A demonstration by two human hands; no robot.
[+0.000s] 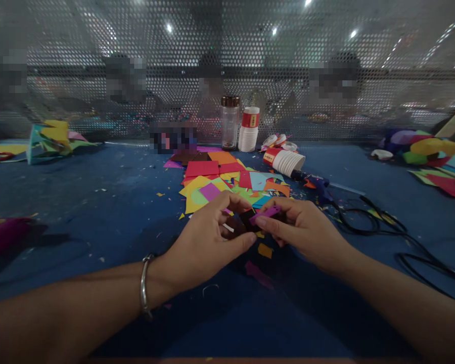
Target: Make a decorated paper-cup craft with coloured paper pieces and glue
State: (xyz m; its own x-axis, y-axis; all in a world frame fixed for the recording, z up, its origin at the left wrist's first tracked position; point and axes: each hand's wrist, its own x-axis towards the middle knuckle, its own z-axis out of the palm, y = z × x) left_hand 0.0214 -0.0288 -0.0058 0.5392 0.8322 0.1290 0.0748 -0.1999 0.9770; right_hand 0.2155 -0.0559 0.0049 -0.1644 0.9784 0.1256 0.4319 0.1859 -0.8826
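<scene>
My right hand (pixel 307 230) pinches a small purple paper strip (pixel 267 214) between thumb and fingers. Behind the strip's left end is a small black piece (pixel 247 219); what supports it cannot be made out. My left hand (pixel 212 232), with a silver bangle at the wrist, curves around the left side of these pieces. Its thumb and index finger are apart, and a white sliver (pixel 228 228) shows by its lower fingers. Just past both hands lies a heap of coloured paper, including a red sheet (pixel 202 168) and a yellow sheet (pixel 192 202).
A blue glue gun (pixel 320 188) with a looped black cord lies right of the paper. Farther back stand a glass bottle (pixel 230 124) and stacked paper cups (pixel 248 131); another cup stack (pixel 284 161) lies sideways. A perforated metal screen (pixel 212 65) rises behind the blue table (pixel 109 227).
</scene>
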